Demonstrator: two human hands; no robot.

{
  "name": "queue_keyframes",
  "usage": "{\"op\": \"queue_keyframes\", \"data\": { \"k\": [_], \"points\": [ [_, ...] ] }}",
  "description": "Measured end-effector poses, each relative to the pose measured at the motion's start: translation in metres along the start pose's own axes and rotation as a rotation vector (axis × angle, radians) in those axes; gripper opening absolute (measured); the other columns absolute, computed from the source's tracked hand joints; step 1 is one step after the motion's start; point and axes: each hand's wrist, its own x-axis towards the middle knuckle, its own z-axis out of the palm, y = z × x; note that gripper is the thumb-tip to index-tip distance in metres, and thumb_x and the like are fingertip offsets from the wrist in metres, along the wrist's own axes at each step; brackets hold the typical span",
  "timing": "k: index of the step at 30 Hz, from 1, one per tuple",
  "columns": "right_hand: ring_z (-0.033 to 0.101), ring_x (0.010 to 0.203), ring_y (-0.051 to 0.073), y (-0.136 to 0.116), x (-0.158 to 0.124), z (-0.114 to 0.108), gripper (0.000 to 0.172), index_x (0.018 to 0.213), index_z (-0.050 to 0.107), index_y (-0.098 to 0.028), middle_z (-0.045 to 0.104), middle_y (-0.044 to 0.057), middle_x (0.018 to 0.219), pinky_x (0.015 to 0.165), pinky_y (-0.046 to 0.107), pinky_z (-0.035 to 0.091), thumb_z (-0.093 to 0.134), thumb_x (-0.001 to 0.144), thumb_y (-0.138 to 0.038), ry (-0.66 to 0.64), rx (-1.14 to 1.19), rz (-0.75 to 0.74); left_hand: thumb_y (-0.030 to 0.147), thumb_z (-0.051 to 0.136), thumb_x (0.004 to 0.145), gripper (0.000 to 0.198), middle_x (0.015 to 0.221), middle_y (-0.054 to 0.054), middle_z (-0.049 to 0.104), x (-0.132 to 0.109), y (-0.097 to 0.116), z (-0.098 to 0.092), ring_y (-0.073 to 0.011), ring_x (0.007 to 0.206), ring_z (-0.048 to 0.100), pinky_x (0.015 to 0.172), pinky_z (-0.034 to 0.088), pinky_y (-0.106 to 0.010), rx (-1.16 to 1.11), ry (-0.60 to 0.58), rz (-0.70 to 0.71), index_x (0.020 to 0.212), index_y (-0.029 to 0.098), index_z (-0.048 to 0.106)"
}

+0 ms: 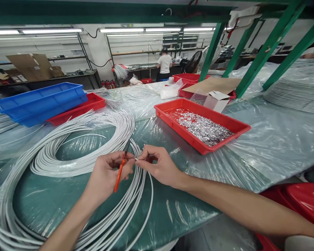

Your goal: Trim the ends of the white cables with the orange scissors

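My left hand (pixel 107 174) is closed round an orange-handled tool (pixel 119 176) with a dark tip, and its fingertips also pinch the end of a white cable. My right hand (pixel 159 165) pinches a small metal piece (pixel 135 158) at that cable end, thumb and forefinger pressed together. Both hands meet over a large coil of white cables (pixel 75 146) lying on the green table (pixel 172 205) covered in clear plastic. A red tray (pixel 172 120) full of small shiny metal pieces (pixel 202 127) sits just beyond my right hand.
Stacked blue trays (pixel 39 101) on a red tray (pixel 94 103) stand at the back left. More red trays, a cardboard sheet (pixel 211 85) and a white box lie behind. Green frame struts (pixel 267 48) rise at right. A person (pixel 164 64) stands far off.
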Motion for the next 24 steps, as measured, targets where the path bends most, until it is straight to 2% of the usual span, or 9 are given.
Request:
{"op": "queue_keyframes", "data": {
  "k": [6,10,16,24],
  "points": [
    [0.040,0.057,0.008,-0.004,-0.002,0.004,0.019,0.064,0.056,-0.015,0.049,-0.003,0.063,0.052,0.023,0.032,0.066,0.080,-0.016,0.059,-0.081,-0.065,0.041,0.070,0.076,0.029,0.057,0.002,0.056,-0.001,-0.004,0.001,-0.0077,0.050,0.047,0.047,0.037,-0.017,-0.019,0.020,-0.002,0.081,0.013,0.066],
    [0.040,0.057,0.008,-0.004,-0.003,0.005,0.016,0.066,0.059,-0.015,0.050,-0.003,0.064,0.052,0.023,0.032,0.064,0.080,-0.014,0.065,-0.110,-0.071,0.035,0.074,0.071,0.025,0.055,0.003,0.054,0.000,-0.004,0.003,-0.0080,0.050,0.046,0.045,0.033,-0.016,-0.039,0.024,-0.021,0.081,0.014,0.065],
    [0.039,0.058,0.009,-0.004,-0.004,0.005,0.016,0.065,0.059,-0.015,0.049,-0.003,0.062,0.054,0.024,0.032,0.063,0.080,-0.011,0.081,-0.172,-0.110,0.027,0.073,0.068,0.017,0.051,0.005,0.050,0.001,0.001,0.004,-0.0065,0.047,0.041,0.042,0.028,-0.015,-0.069,0.000,-0.047,0.071,0.014,0.062],
    [0.041,0.058,0.010,-0.004,-0.002,0.005,0.014,0.068,0.065,-0.015,0.052,-0.002,0.063,0.055,0.025,0.033,0.066,0.082,-0.019,0.038,-0.100,-0.039,0.027,0.073,0.066,0.017,0.051,0.005,0.049,-0.001,0.007,0.001,-0.0065,0.047,0.039,0.040,0.027,-0.015,-0.045,0.019,-0.065,0.069,0.015,0.061]
  ]
}}
